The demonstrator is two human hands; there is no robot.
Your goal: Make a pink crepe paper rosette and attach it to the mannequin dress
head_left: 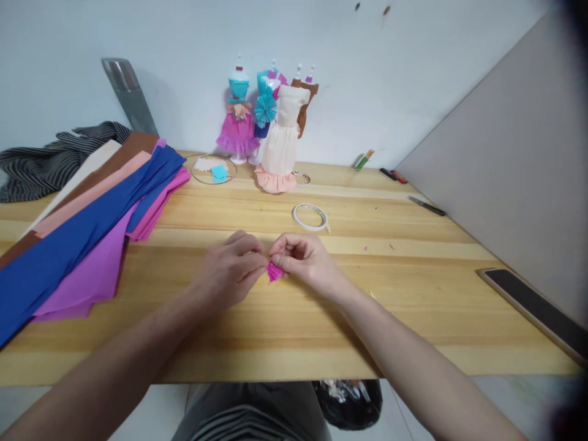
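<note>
"How are the hands?"

"Close together. The left hand and right hand each pinch a small pleated magenta piece between thumb and fingers, the other fingers curled. It's held just in front of the fingertips, over the wooden table; whether it touches the wood, I can't tell."

"And around them?"

"A white ring lies just beyond the right hand. Small dressed figures stand farther back, near the pale wall."

"Room to move?"

"Coloured sheets bound the left side. A phone lies well apart at right, beside the grey partition. Both forearms cross the table's front edge."
</note>
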